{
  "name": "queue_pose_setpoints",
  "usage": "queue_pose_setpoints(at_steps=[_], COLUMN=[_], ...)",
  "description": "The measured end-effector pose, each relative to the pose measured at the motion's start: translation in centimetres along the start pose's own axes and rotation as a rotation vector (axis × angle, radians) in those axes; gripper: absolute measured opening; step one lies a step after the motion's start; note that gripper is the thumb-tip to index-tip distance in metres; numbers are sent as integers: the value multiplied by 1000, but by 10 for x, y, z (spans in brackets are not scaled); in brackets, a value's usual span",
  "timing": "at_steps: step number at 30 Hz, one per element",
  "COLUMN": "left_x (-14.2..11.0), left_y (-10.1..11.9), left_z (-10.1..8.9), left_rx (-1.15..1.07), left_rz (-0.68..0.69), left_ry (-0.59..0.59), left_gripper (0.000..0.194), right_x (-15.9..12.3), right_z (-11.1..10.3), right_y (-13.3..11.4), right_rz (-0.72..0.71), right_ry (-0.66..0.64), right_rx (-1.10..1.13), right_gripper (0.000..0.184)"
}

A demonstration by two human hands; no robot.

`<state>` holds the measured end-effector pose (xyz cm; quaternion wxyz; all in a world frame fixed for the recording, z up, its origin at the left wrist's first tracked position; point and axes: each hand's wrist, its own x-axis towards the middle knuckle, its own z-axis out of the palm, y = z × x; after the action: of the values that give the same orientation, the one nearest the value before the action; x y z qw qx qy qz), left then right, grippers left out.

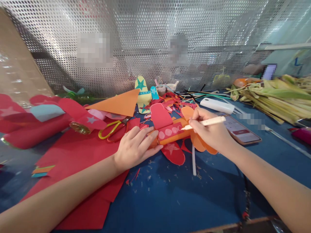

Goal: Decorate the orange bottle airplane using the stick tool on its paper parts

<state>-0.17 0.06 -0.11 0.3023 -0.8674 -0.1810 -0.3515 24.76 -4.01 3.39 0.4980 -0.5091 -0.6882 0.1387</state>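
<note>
A paper airplane craft with an orange body (169, 139) and red and orange paper wings lies on the blue table. Pale pink circles run in a row along the red strip (170, 131) on its body. My left hand (136, 147) grips the left end of the body, fingers above and thumb below. A white marker pen (206, 123) is pinched in my right hand (209, 129), its tip touching the strip at the last circle. One red wing (173, 153), bearing a pale star, sticks out towards me.
Red paper sheets (80, 181) spread at the left, with yellow-handled scissors (110, 129) beyond. Another red paper plane (48, 119) sits farther left. Paper scraps (173, 102) pile behind the craft. A phone (240, 129), a white glue gun (217, 105) and dried husks (272, 97) lie right.
</note>
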Motion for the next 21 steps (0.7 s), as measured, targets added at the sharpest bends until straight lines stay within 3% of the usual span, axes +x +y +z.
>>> queue_pose_setpoints(at_steps=[21], left_x=[1], left_y=[0], left_z=[-1], left_rx=[10], left_rz=[3], left_ry=[1], left_gripper=[37], right_x=[1], right_z=[0], right_y=[-1], right_rz=[-15], right_ry=[39], right_rx=[-43], right_gripper=[25])
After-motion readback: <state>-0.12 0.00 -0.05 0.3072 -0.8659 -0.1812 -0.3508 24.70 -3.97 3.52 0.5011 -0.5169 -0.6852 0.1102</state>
